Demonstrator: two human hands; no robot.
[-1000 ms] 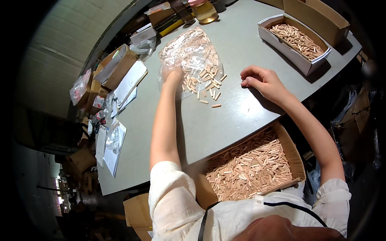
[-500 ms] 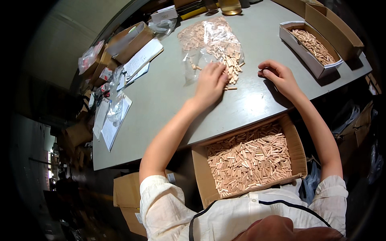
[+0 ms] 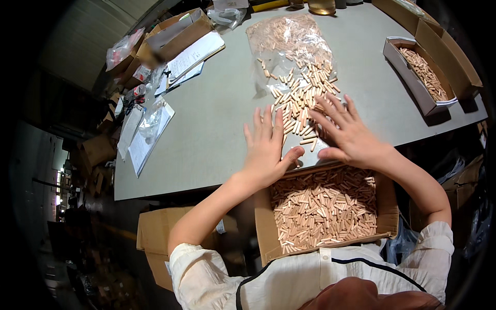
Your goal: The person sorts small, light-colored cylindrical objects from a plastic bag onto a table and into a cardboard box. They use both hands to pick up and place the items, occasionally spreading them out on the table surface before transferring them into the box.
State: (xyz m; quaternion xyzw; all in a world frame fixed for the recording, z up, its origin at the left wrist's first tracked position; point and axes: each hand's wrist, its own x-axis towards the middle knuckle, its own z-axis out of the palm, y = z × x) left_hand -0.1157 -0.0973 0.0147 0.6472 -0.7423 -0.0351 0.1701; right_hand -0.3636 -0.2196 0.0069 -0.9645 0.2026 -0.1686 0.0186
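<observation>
In the frame's upper centre, pegs [image 3: 298,111] are trailing downward between the left hand [image 3: 265,155] and right hand [image 3: 354,138]; both are lying spread, seemingly gripping nothing, palms hidden, the right overlapping more.

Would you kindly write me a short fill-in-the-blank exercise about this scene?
1. Small pale wooden pegs lie strewn from a clear plastic ____ onto the grey table.
2. The bare hand nearer the long, narrow, white-rimmed cardboard box is the person's ____ one.
3. White papers lie near the table's ____ edge.
Missing words: bag; right; left.
</observation>
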